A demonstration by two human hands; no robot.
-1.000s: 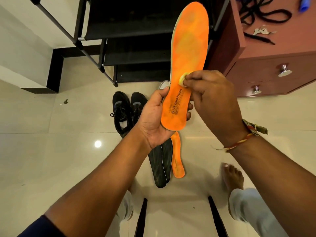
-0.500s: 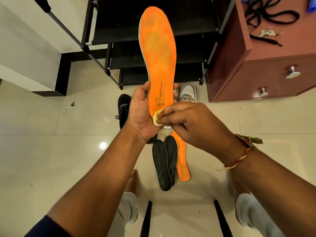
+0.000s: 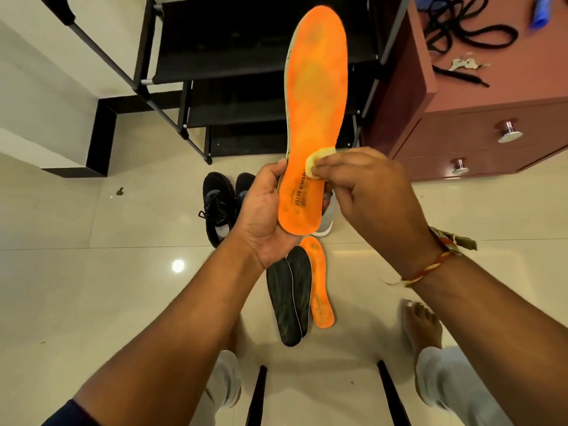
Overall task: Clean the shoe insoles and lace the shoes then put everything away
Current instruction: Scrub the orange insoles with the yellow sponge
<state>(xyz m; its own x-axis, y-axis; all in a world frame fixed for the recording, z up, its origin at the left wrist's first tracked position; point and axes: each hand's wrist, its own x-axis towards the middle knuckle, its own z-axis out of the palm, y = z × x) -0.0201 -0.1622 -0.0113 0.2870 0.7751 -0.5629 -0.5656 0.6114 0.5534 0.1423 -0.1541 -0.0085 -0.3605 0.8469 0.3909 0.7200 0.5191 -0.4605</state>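
Observation:
My left hand (image 3: pixel 261 216) grips the heel end of an orange insole (image 3: pixel 316 103), held upright in front of me. A small yellow cleaning pad (image 3: pixel 316 162) is pinched in my right hand (image 3: pixel 368 192) and pressed against the insole just above its printed lettering. On the floor below lie two dark insoles (image 3: pixel 289 302) and a second orange insole (image 3: pixel 321 293). A pair of black shoes (image 3: pixel 221 204) stands behind my left hand. A grey shoe (image 3: pixel 327 222) shows partly behind the held insole. Black laces (image 3: pixel 467 32) lie on the cabinet top.
A black shoe rack (image 3: pixel 246 72) stands ahead on the tiled floor. A reddish drawer cabinet (image 3: pixel 479 130) is at the right, with keys (image 3: pixel 464 64) and a blue object (image 3: pixel 542 10) on top. My bare foot (image 3: pixel 421 327) and two black chair legs (image 3: pixel 390 392) are near the bottom.
The insole swung from right to left and back toward the right. My right hand with the pad slid from the heel edge up to just above the lettering.

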